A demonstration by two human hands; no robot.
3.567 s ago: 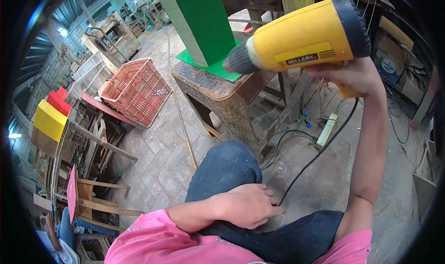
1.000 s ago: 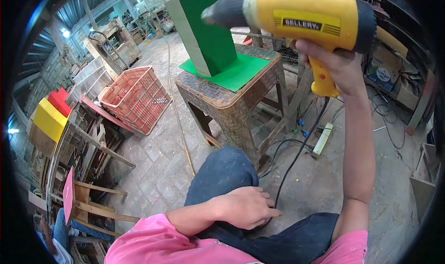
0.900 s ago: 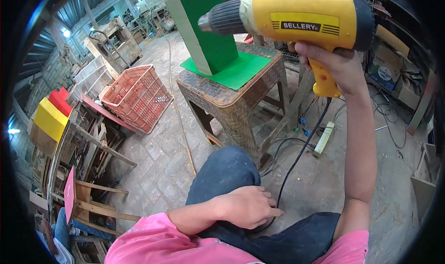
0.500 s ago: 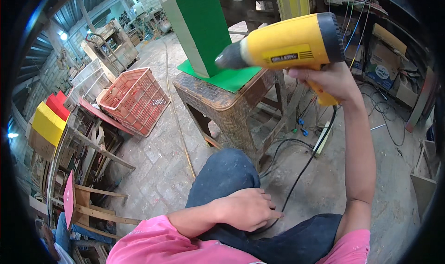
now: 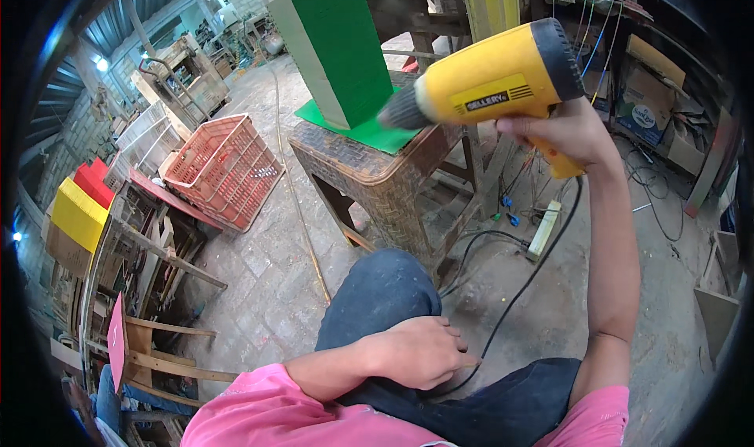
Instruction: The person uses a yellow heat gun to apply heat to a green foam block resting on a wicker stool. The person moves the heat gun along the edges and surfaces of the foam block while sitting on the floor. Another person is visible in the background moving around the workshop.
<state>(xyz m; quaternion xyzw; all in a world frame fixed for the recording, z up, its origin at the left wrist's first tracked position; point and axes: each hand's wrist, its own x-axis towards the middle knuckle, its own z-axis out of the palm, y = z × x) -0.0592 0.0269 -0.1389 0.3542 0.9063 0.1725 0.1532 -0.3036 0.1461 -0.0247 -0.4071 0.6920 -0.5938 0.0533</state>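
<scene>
Raised at the right, my right hand [image 5: 577, 133] is closed around the handle of a yellow-and-black heat gun [image 5: 491, 82]. Its dark nozzle points left and down toward a green board base [image 5: 393, 137]. From that base rises a tall, box-shaped piece [image 5: 345, 50], green on one side and greyish on the other; a small gap separates nozzle and piece. Both stand on a worn, woven-pattern stool [image 5: 377, 168]. My left hand [image 5: 416, 353] rests palm down across my leg, fingers loosely bent and partly hidden, holding nothing visible. A black cord [image 5: 522, 294] hangs from the gun and passes close to its fingertips.
A pale power strip [image 5: 543, 231] lies on the floor right of the stool. Red plastic crate [image 5: 224, 168] stands at left, near yellow [image 5: 78, 215] and red [image 5: 93, 181] pieces. A wooden chair [image 5: 173, 360] is at lower left. Cardboard boxes [image 5: 648, 105] sit far right.
The heat gun has tilted, its nozzle moving slightly down and to the right, away from the tall piece. My left hand stays on my leg.
</scene>
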